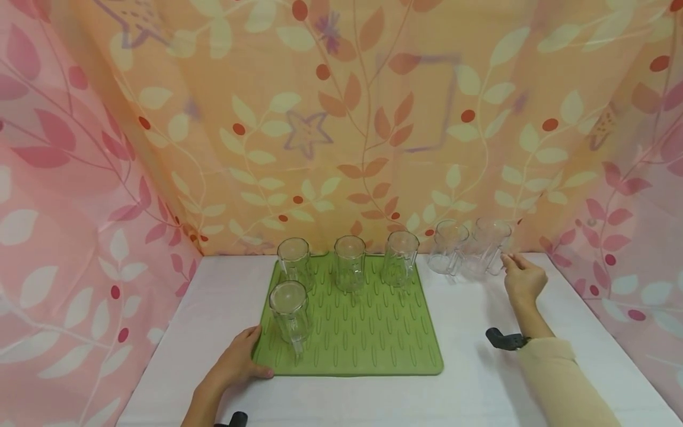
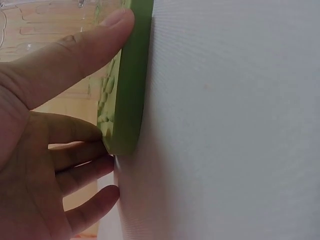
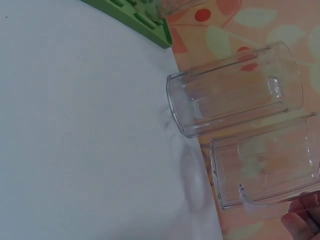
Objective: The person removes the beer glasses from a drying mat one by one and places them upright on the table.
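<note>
At the back right of the table, my right hand [image 1: 525, 279] pinches the handle of the outermost clear glass mug [image 1: 488, 243]. That mug [image 3: 265, 165] stands upright, and the fingertips [image 3: 302, 215] are at its handle in the right wrist view. Close to its left is another upright glass mug [image 1: 447, 249]. My left hand [image 1: 237, 362] rests against the front left corner of a green ribbed mat [image 1: 368, 338]. In the left wrist view its thumb [image 2: 75, 57] lies along one edge, with extended fingers [image 2: 80, 127] touching around the corner.
Several glass mugs stand on the mat, seemingly bottom up: one at the front left [image 1: 290, 314], others along the back, including a middle one [image 1: 350, 264] and a right one [image 1: 401, 261]. Patterned curtains [image 1: 341, 118] rise behind the white table [image 1: 469, 379] and at both sides.
</note>
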Available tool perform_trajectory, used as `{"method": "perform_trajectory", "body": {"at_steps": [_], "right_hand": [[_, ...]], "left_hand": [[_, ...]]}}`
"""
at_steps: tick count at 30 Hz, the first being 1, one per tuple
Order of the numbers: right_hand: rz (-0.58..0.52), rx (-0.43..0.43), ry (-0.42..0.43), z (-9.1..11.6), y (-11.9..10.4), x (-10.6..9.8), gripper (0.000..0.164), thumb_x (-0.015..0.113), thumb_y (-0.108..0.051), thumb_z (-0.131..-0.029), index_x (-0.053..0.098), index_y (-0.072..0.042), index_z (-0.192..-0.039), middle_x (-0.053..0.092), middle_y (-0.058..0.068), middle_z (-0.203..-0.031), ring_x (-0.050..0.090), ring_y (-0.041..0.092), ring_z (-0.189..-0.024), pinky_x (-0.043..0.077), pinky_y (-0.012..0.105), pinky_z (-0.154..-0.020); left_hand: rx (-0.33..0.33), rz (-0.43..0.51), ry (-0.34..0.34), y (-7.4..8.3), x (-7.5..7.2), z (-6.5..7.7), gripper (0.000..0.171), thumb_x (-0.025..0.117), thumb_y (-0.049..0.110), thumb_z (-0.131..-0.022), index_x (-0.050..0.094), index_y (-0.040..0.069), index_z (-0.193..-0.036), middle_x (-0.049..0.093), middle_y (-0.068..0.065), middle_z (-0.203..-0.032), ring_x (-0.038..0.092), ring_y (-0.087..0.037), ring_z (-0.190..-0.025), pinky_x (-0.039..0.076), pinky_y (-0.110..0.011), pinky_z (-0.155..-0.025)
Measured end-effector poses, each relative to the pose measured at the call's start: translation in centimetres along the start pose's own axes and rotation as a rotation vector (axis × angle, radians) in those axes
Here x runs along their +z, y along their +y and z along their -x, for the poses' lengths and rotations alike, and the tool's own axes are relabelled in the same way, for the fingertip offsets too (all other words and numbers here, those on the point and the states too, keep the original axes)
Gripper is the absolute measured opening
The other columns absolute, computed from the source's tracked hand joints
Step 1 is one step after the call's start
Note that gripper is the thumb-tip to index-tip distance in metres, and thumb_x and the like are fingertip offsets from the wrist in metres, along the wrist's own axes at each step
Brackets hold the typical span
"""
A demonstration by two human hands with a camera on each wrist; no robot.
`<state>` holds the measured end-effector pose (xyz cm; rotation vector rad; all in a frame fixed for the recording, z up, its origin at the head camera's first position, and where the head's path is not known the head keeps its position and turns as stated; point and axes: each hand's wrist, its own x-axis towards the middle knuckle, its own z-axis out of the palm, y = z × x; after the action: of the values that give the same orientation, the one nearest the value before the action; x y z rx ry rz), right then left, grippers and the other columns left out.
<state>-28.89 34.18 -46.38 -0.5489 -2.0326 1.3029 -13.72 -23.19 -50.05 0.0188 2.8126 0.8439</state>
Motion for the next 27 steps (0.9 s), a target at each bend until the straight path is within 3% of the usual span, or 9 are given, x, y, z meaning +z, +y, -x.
{"method": "perform_trajectory", "body": {"at_steps": [6,10,13,16,18,20,21,24,27], "right_hand": [[0.034,0.015,0.015,-0.1,0.6,0.4,0.031,0.074,-0.019,-0.086,0.072,-0.001,-0.111,0.058,-0.037,-0.067,0.045,-0.019,-0.048,0.038,0.003,-0.046],[0.068,0.008,0.024,-0.1,1.1,0.7,0.032,0.074,-0.018,-0.086,0.071,0.000,-0.111,0.074,-0.004,-0.089,0.044,-0.021,-0.047,0.037,0.004,-0.045],[0.079,0.001,0.026,-0.1,1.4,1.0,0.032,0.074,-0.018,-0.086,0.071,0.001,-0.112,0.071,0.014,-0.099,0.043,-0.021,-0.047,0.036,0.003,-0.046],[0.063,-0.003,0.024,0.0,1.8,1.2,0.032,0.074,-0.017,-0.086,0.072,0.003,-0.110,0.074,-0.011,-0.076,0.043,-0.021,-0.047,0.036,0.004,-0.046],[0.046,0.002,0.018,0.0,2.0,1.3,0.031,0.075,-0.017,-0.085,0.072,0.002,-0.110,0.061,-0.032,-0.064,0.043,-0.020,-0.047,0.036,0.003,-0.047],[0.033,-0.001,0.014,0.1,2.2,1.4,0.031,0.075,-0.017,-0.086,0.072,0.003,-0.109,0.054,-0.038,-0.060,0.044,-0.020,-0.048,0.037,0.003,-0.047],[0.032,0.000,0.012,0.1,2.3,1.4,0.031,0.074,-0.017,-0.086,0.072,0.002,-0.110,0.060,-0.035,-0.065,0.044,-0.020,-0.048,0.037,0.003,-0.047],[0.040,-0.007,0.004,0.3,2.4,1.5,0.032,0.073,-0.018,-0.087,0.071,0.003,-0.111,0.075,-0.005,-0.089,0.044,-0.021,-0.049,0.038,0.002,-0.048],[0.038,-0.016,-0.005,0.3,2.5,1.7,0.032,0.072,-0.017,-0.088,0.070,0.004,-0.113,0.067,0.022,-0.108,0.044,-0.025,-0.053,0.038,-0.001,-0.052]], "left_hand": [[-0.011,-0.003,0.002,0.0,0.0,-0.2,0.114,0.093,0.031,-0.058,0.033,-0.011,-0.145,0.039,-0.032,-0.146,0.037,-0.052,-0.134,0.037,-0.064,-0.107],[-0.012,0.000,0.000,-0.2,0.1,-0.2,0.114,0.093,0.030,-0.057,0.033,-0.011,-0.145,0.039,-0.032,-0.146,0.036,-0.053,-0.134,0.037,-0.064,-0.106],[-0.012,-0.003,-0.005,-0.2,0.1,-0.3,0.115,0.093,0.030,-0.057,0.033,-0.011,-0.145,0.039,-0.032,-0.146,0.036,-0.053,-0.134,0.037,-0.065,-0.106],[-0.016,-0.006,-0.008,-0.3,0.1,-0.3,0.115,0.093,0.031,-0.057,0.033,-0.010,-0.146,0.039,-0.032,-0.146,0.036,-0.053,-0.134,0.037,-0.065,-0.106],[-0.017,-0.006,-0.008,-0.3,0.1,-0.3,0.115,0.093,0.031,-0.057,0.034,-0.010,-0.146,0.039,-0.032,-0.146,0.036,-0.053,-0.135,0.036,-0.065,-0.106],[-0.018,-0.007,-0.007,-0.2,0.1,-0.2,0.115,0.093,0.031,-0.057,0.034,-0.010,-0.145,0.039,-0.032,-0.146,0.036,-0.053,-0.135,0.037,-0.065,-0.106],[-0.017,-0.007,-0.007,-0.2,0.1,-0.2,0.115,0.093,0.030,-0.056,0.034,-0.010,-0.145,0.039,-0.032,-0.146,0.036,-0.053,-0.135,0.036,-0.065,-0.106],[-0.013,-0.007,-0.006,-0.2,0.1,-0.1,0.115,0.093,0.031,-0.056,0.034,-0.010,-0.145,0.039,-0.032,-0.146,0.036,-0.053,-0.135,0.036,-0.065,-0.106],[-0.007,-0.009,-0.002,-0.1,0.1,-0.1,0.114,0.093,0.030,-0.056,0.034,-0.011,-0.145,0.039,-0.032,-0.146,0.036,-0.053,-0.134,0.036,-0.065,-0.106]]}}
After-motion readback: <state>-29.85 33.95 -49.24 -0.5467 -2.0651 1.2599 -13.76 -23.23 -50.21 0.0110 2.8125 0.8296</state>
